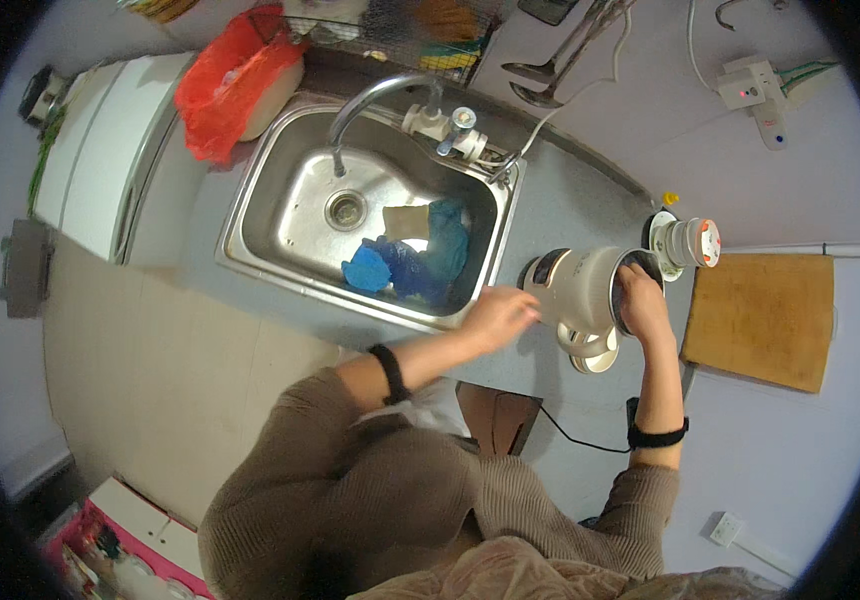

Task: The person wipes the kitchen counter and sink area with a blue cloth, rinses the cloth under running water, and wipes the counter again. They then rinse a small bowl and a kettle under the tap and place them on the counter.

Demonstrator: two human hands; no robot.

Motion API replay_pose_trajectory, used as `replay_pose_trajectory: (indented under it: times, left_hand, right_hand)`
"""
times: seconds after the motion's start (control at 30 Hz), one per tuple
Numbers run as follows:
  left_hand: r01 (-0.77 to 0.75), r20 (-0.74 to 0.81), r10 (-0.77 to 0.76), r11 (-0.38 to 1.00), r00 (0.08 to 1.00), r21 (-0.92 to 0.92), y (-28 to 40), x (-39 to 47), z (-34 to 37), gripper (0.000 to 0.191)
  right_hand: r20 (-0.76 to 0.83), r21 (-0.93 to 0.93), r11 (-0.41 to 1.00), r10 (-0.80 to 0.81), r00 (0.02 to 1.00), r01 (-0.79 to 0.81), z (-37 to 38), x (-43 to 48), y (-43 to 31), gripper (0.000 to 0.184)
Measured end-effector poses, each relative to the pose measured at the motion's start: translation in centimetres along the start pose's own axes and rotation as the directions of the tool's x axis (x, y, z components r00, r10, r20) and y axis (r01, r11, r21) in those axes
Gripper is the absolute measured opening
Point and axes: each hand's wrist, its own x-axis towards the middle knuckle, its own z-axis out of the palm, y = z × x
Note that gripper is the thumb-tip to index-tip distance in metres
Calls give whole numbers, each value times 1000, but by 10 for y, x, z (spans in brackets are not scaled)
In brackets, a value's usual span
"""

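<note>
A cream jug-shaped appliance with a side handle, a dark panel low on its body and a metal-lined mouth stands on the grey counter right of the sink. My right hand reaches into its mouth. The fingertips are hidden inside, so I cannot tell what they grip. My left hand, slightly blurred, hovers by the sink's right front corner with nothing seen in it. Its fingers point at the appliance's base; whether they touch it is unclear. Below the handle sits a small stack of dishes.
Blue and teal cloths and a tan pad lie in the steel sink under a curved faucet. Stacked bowls stand behind the appliance. A wooden cutting board leans at right. A red bag sits at left.
</note>
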Motion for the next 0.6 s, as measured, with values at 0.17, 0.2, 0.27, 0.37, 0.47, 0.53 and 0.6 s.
replay_pose_trajectory:
  times: [0.17, 0.2, 0.27, 0.37, 0.47, 0.53, 0.6]
  left_hand:
    - [247, 29, -322, 779, 946, 576, -153, 26, -83, 16]
    - [275, -3, -361, 705, 933, 653, -183, 32, -92, 17]
    - [288, 13, -488, 535, 872, 794, -236, 48, -104, 19]
    - [229, 0, -492, 405, 871, 885, -294, 63, -105, 23]
    - [168, 4, -415, 377, 910, 911, -327, 63, -88, 15]
    - [128, 29, -400, 362, 916, 923, -339, 67, -81, 17]
    - [72, 99, -507, 306, 856, 949, -341, 76, -82, 18]
  right_hand:
    - [-335, 69, 992, 123, 934, -106, -4, -20, -23, 16]
    - [-367, 71, 992, 124, 922, -106, 2, -23, -25, 15]
    - [-442, 78, 989, 149, 884, -128, 17, -28, -27, 14]
    - [-403, 176, 968, 236, 884, -178, 35, -32, -28, 16]
    - [-443, 297, 933, 325, 836, -205, 41, -34, -26, 21]
    - [-455, 307, 931, 324, 830, -196, 43, -31, -26, 23]
    - [-509, 319, 941, 273, 816, -116, 41, -29, -26, 24]
